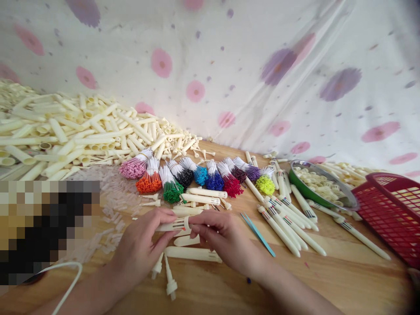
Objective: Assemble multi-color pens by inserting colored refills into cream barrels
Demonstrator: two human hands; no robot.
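Between my hands is a cream multicolour pen (175, 225) with coloured sliders showing in its slots. My left hand (142, 243) is closed round its barrel. The fingers of my right hand (223, 236) pinch the ring-like end; what lies under those fingertips is hidden. Below and behind the pen lie loose cream barrels (190, 253) and thin-stemmed plastic pieces (170, 280). Beyond them, bundles of white refills with coloured ends stand in a row, among them green (172, 192), orange (149, 181) and dark red (232, 186).
A large heap of cream tubes (65, 131) fills the back left, with clear small tubes (111, 201) before it. To the right lie blue tweezers (257, 234), several pens (292, 223), a green bowl (302, 188) of parts and a red basket (370, 210). A flowered curtain (210, 61) hangs behind.
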